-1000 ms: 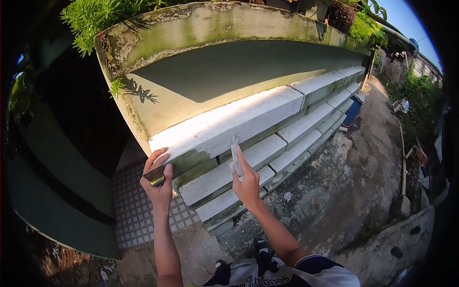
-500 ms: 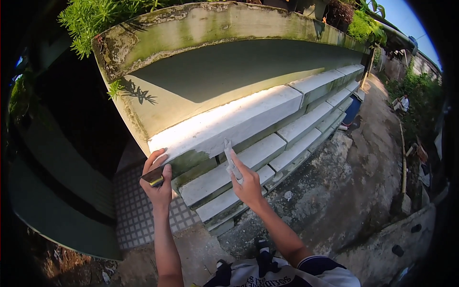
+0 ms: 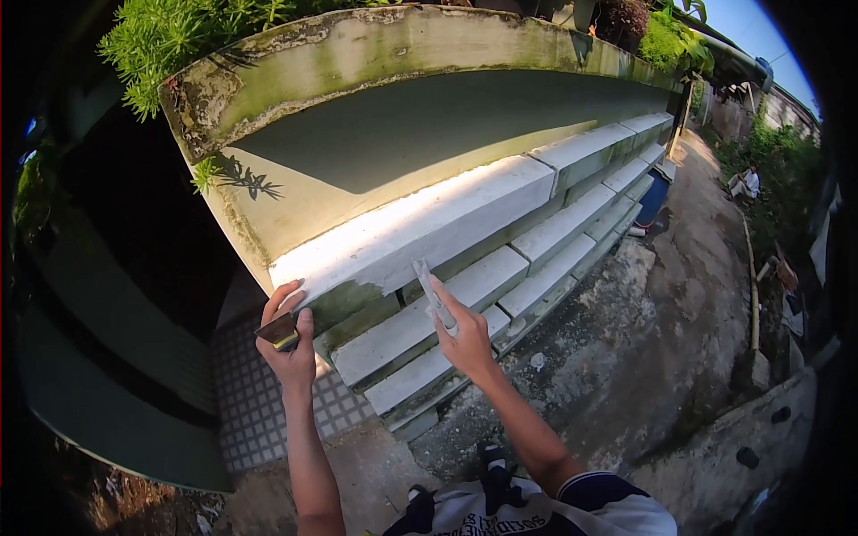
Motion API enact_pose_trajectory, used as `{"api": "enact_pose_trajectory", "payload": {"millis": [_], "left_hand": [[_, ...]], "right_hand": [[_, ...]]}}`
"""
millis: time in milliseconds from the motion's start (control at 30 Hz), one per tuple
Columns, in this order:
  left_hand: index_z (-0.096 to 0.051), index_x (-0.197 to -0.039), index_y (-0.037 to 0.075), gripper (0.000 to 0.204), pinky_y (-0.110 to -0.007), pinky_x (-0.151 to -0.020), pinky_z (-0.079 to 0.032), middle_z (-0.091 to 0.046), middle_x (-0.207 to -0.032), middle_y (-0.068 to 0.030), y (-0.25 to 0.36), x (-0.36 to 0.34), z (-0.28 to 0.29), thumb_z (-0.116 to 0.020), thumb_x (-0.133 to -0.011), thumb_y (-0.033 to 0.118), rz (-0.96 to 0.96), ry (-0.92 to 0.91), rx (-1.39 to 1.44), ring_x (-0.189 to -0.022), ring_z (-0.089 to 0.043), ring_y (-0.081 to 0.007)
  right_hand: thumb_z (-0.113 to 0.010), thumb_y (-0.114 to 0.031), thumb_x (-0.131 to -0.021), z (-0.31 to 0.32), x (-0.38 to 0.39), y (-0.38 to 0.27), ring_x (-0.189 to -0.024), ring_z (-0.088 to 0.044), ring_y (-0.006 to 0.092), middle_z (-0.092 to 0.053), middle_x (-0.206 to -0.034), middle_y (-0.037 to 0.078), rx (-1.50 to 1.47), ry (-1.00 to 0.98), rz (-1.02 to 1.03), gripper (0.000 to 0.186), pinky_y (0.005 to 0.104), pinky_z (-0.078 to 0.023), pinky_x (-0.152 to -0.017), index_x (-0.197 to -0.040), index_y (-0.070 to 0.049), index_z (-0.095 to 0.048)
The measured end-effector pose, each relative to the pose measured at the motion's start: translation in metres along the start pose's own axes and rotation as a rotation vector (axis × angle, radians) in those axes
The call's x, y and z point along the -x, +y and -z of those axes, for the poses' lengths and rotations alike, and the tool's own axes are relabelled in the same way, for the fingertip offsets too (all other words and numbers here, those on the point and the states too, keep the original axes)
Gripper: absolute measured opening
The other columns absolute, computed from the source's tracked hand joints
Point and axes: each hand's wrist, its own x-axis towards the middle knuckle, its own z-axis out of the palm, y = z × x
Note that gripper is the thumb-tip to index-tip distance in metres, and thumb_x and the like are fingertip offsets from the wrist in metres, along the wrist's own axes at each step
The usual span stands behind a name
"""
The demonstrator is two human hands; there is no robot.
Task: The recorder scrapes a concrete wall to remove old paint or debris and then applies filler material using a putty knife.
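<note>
My left hand [image 3: 293,364] grips a scraper with a dark blade and a black-and-yellow handle [image 3: 282,338]. Its fingertips rest on the left end of a long white-coated ledge [image 3: 402,214]. In my right hand [image 3: 467,342] is a narrow putty knife [image 3: 433,290], smeared whitish grey, with the index finger stretched along it. The tip of this knife is at the lower edge of the ledge's front face. White coating covers most of that face, while a grey-green patch [image 3: 353,297] shows toward the left end, between my hands.
Lower white-topped steps [image 3: 456,299] run below the ledge, with dark gaps between rows. Above juts a mossy planter wall [image 3: 429,45]. Checkered tiles [image 3: 259,402] lie at left. A dirt path [image 3: 688,268] leads past a blue barrel [image 3: 654,196] and a seated person [image 3: 744,183].
The scene has shifted slightly left in view. The putty knife in my right hand has turned a little against the ledge's face. My left hand stays at the ledge's end.
</note>
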Motion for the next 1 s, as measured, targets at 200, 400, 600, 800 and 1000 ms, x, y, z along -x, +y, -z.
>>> {"api": "enact_pose_trajectory", "payload": {"millis": [200, 400, 600, 800, 1000], "left_hand": [[-0.065, -0.116, -0.006, 0.027, -0.032, -0.100, -0.047, -0.067, -0.125, -0.0104, 0.001, 0.000, -0.002, -0.064, -0.090, 0.002, 0.005, -0.014, 0.001, -0.113, -0.064, -0.0196], [-0.065, -0.117, -0.006, 0.028, -0.031, -0.096, -0.049, -0.067, -0.124, -0.0102, 0.002, 0.001, 0.000, -0.064, -0.090, 0.002, -0.004, -0.006, -0.012, -0.111, -0.065, -0.0191], [-0.064, -0.117, -0.006, 0.029, -0.031, -0.095, -0.049, -0.067, -0.124, -0.0104, 0.002, 0.000, -0.001, -0.064, -0.090, 0.003, -0.002, -0.017, -0.043, -0.110, -0.065, -0.0179], [-0.059, -0.124, -0.008, 0.037, -0.034, -0.099, -0.047, -0.065, -0.126, -0.0131, -0.004, -0.001, -0.004, -0.066, -0.092, 0.009, -0.053, -0.039, -0.091, -0.114, -0.064, -0.0225], [-0.060, -0.122, -0.007, 0.036, -0.038, -0.102, -0.046, -0.062, -0.130, -0.0151, -0.021, 0.006, 0.008, -0.066, -0.094, 0.014, -0.004, -0.012, -0.003, -0.118, -0.061, -0.0246]], "right_hand": [[-0.062, 0.004, -0.088, -0.006, 0.001, -0.001, -0.111, -0.064, 0.0440, -0.064, -0.127, 0.026, -0.089, -0.017, 0.064, 0.064, 0.0396, -0.055, -0.086, -0.149, -0.010, -0.047], [-0.062, 0.004, -0.089, -0.010, 0.002, -0.021, -0.108, -0.067, 0.0407, -0.067, -0.124, 0.023, -0.039, -0.217, 0.064, 0.061, 0.0405, -0.056, -0.085, -0.147, -0.007, -0.049], [-0.069, 0.001, -0.081, -0.024, -0.010, -0.017, -0.088, -0.067, 0.0415, -0.070, -0.103, 0.017, -0.064, 0.243, 0.096, 0.079, 0.0449, -0.056, -0.076, -0.151, -0.024, -0.045], [-0.066, 0.000, -0.089, -0.006, -0.018, -0.004, -0.107, -0.069, 0.0368, -0.066, -0.125, 0.022, -0.048, 0.151, 0.097, 0.060, 0.0369, -0.054, -0.085, -0.147, -0.007, -0.049], [-0.058, -0.014, -0.098, 0.076, -0.051, 0.039, -0.125, -0.056, 0.0418, -0.051, -0.140, 0.029, -0.012, 0.547, -0.331, 0.063, 0.0441, -0.043, -0.105, -0.152, 0.003, -0.031]]}}
